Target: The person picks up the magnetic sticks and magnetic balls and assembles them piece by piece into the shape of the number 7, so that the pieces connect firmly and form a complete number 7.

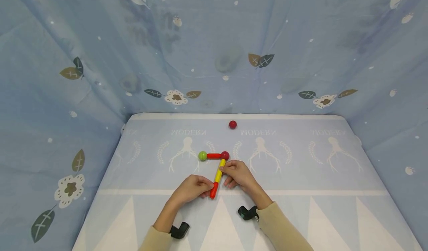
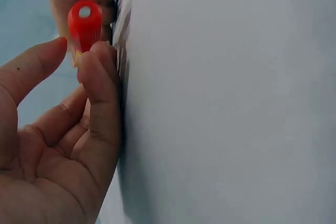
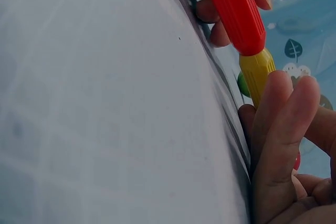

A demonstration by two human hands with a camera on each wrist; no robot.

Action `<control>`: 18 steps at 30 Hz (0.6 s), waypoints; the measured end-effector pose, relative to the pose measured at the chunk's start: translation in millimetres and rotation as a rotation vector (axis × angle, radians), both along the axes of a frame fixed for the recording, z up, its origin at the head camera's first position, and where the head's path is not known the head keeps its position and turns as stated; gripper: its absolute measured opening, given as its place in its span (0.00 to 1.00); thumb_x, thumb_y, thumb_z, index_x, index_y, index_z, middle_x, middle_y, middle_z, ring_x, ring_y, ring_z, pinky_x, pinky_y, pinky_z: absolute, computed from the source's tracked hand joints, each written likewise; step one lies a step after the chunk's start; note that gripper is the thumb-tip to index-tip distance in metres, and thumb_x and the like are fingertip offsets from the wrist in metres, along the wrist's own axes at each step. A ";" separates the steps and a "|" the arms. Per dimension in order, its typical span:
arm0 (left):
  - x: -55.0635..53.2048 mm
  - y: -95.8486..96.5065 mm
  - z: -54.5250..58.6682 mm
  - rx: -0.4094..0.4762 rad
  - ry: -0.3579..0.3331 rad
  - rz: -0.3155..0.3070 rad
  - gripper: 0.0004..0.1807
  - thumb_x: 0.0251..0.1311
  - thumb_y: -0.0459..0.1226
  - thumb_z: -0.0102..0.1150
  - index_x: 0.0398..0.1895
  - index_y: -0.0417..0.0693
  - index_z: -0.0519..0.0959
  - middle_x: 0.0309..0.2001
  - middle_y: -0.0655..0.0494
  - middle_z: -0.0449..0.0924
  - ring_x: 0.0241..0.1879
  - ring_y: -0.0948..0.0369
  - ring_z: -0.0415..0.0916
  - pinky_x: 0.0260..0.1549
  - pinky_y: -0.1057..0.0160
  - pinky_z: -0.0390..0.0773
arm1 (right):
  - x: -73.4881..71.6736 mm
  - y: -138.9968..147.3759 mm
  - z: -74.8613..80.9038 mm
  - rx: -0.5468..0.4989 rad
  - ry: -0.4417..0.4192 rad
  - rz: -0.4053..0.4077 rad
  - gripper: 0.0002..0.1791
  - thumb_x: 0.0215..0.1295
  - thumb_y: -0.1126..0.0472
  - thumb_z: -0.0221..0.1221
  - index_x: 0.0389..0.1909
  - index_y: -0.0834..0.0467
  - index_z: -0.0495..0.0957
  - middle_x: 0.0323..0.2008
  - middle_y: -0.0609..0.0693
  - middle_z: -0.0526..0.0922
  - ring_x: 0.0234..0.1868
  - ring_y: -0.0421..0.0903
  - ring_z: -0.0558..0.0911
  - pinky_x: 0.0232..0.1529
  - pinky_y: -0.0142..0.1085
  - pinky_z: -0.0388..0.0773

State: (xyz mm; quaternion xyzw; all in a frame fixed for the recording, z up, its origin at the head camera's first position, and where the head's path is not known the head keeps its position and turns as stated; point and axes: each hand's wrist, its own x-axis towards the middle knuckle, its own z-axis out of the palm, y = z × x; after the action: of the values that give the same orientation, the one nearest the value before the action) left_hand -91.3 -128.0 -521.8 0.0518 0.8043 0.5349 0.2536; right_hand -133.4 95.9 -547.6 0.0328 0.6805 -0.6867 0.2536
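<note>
My left hand (image 1: 194, 187) is at the lower end of a red rod (image 1: 214, 190), its fingertips touching the rod. In the left wrist view, a small gap shows between the thumb (image 2: 52, 56) and the rod, whose end has a pale round hole. My right hand (image 1: 239, 174) pinches a yellow rod (image 1: 219, 171), which lines up end to end with the red one. The yellow rod's upper end meets a dark red ball (image 1: 225, 155). From that ball a second red rod (image 1: 214, 156) runs left to a green ball (image 1: 202, 155).
Another dark red ball (image 1: 232, 124) lies alone near the back edge of the cloth-covered table (image 1: 287, 176). Blue patterned curtains (image 1: 214, 57) stand behind and at both sides. Black wrist devices (image 1: 247, 212) sit close to the tabletop by each forearm.
</note>
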 end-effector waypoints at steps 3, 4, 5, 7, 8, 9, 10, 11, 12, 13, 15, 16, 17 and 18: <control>-10.4 -4.1 8.6 -0.025 0.031 0.034 0.11 0.67 0.39 0.62 0.43 0.40 0.84 0.31 0.52 0.84 0.29 0.58 0.80 0.32 0.61 0.79 | -0.1 0.5 0.9 -0.004 -0.001 0.001 0.17 0.67 0.57 0.65 0.44 0.67 0.75 0.28 0.57 0.83 0.15 0.45 0.81 0.16 0.34 0.77; -15.3 -4.9 12.4 -0.026 0.046 0.050 0.12 0.67 0.40 0.62 0.44 0.40 0.84 0.31 0.51 0.84 0.29 0.57 0.80 0.32 0.61 0.80 | -0.2 0.8 1.3 -0.004 -0.003 0.000 0.17 0.67 0.57 0.65 0.44 0.67 0.75 0.28 0.57 0.83 0.15 0.45 0.81 0.16 0.34 0.77; -20.9 -5.3 16.5 -0.025 0.056 0.068 0.13 0.67 0.41 0.63 0.45 0.40 0.84 0.32 0.50 0.84 0.30 0.56 0.81 0.33 0.61 0.81 | -0.3 1.1 1.7 -0.004 -0.002 -0.002 0.17 0.67 0.57 0.65 0.44 0.68 0.75 0.28 0.57 0.84 0.15 0.45 0.81 0.16 0.34 0.77; -33.8 -5.0 25.8 -0.016 0.079 0.103 0.15 0.65 0.41 0.65 0.47 0.40 0.83 0.35 0.48 0.85 0.33 0.53 0.83 0.34 0.59 0.82 | -0.5 1.7 1.9 -0.003 -0.003 -0.007 0.17 0.67 0.57 0.66 0.44 0.67 0.75 0.28 0.57 0.84 0.15 0.45 0.81 0.16 0.34 0.77; -41.0 -4.5 29.6 -0.009 0.094 0.119 0.15 0.65 0.41 0.65 0.48 0.40 0.83 0.36 0.48 0.85 0.34 0.52 0.83 0.34 0.59 0.83 | -0.6 1.8 2.0 -0.001 0.001 -0.008 0.18 0.67 0.57 0.66 0.44 0.68 0.75 0.28 0.57 0.84 0.15 0.45 0.81 0.16 0.34 0.77; -48.5 -3.7 33.5 0.000 0.110 0.132 0.15 0.65 0.41 0.66 0.49 0.40 0.83 0.38 0.48 0.85 0.36 0.51 0.84 0.35 0.58 0.83 | -0.6 1.8 2.1 0.001 0.008 -0.007 0.18 0.67 0.57 0.65 0.44 0.68 0.75 0.28 0.57 0.84 0.15 0.45 0.81 0.16 0.34 0.77; -56.1 -2.8 37.0 0.007 0.127 0.143 0.16 0.65 0.41 0.66 0.50 0.40 0.83 0.39 0.48 0.85 0.37 0.51 0.84 0.35 0.58 0.83 | -0.7 1.7 2.4 0.001 0.005 -0.009 0.18 0.67 0.57 0.65 0.44 0.68 0.75 0.28 0.57 0.84 0.15 0.45 0.81 0.16 0.34 0.77; -63.7 -1.6 39.6 0.019 0.135 0.156 0.17 0.65 0.41 0.66 0.51 0.40 0.83 0.40 0.49 0.85 0.38 0.50 0.84 0.36 0.58 0.83 | -0.6 1.6 2.5 0.000 0.005 -0.009 0.18 0.67 0.57 0.65 0.44 0.68 0.75 0.28 0.57 0.84 0.15 0.45 0.81 0.16 0.34 0.77; -70.7 -0.4 42.2 0.033 0.149 0.163 0.17 0.65 0.41 0.66 0.52 0.39 0.82 0.41 0.49 0.85 0.40 0.50 0.84 0.36 0.58 0.83 | -0.3 1.3 2.7 -0.001 0.005 -0.008 0.18 0.67 0.56 0.65 0.44 0.67 0.75 0.28 0.57 0.84 0.15 0.45 0.81 0.16 0.34 0.77; -77.8 1.0 43.7 0.050 0.163 0.168 0.18 0.65 0.40 0.65 0.53 0.39 0.82 0.42 0.50 0.84 0.41 0.51 0.84 0.37 0.57 0.83 | 0.0 1.0 2.7 -0.002 0.005 -0.005 0.18 0.67 0.56 0.65 0.44 0.67 0.75 0.28 0.57 0.84 0.15 0.45 0.81 0.16 0.34 0.77; -90.8 4.4 46.2 0.082 0.181 0.179 0.19 0.66 0.40 0.64 0.55 0.38 0.81 0.44 0.51 0.84 0.43 0.51 0.83 0.38 0.58 0.83 | 0.6 0.5 2.7 -0.005 0.001 -0.001 0.18 0.67 0.56 0.66 0.44 0.67 0.75 0.28 0.57 0.85 0.15 0.45 0.81 0.16 0.34 0.77; -96.9 6.4 46.7 0.102 0.185 0.186 0.19 0.67 0.40 0.64 0.55 0.37 0.81 0.44 0.50 0.84 0.43 0.51 0.83 0.39 0.58 0.83 | 0.9 0.2 2.4 -0.006 -0.005 -0.002 0.18 0.67 0.55 0.66 0.44 0.67 0.75 0.28 0.57 0.85 0.15 0.46 0.81 0.16 0.34 0.77; -102.7 8.6 46.9 0.126 0.182 0.195 0.19 0.67 0.39 0.63 0.56 0.37 0.80 0.44 0.50 0.84 0.44 0.49 0.83 0.39 0.58 0.83 | 1.2 0.1 2.1 -0.008 -0.008 -0.001 0.18 0.67 0.55 0.66 0.43 0.67 0.75 0.28 0.57 0.85 0.15 0.46 0.81 0.16 0.34 0.77; -108.3 10.9 46.9 0.145 0.180 0.201 0.19 0.68 0.39 0.63 0.56 0.36 0.80 0.45 0.49 0.83 0.45 0.48 0.82 0.39 0.59 0.83 | 1.5 0.0 1.7 -0.006 -0.008 0.000 0.18 0.67 0.55 0.66 0.43 0.67 0.75 0.28 0.57 0.85 0.15 0.46 0.81 0.16 0.34 0.77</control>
State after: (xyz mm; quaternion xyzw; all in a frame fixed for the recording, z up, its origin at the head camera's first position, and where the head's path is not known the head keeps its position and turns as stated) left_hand -199.7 -117.1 -474.8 0.0370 0.7842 0.6074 0.1211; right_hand -131.9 95.9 -545.9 0.0349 0.6772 -0.6888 0.2564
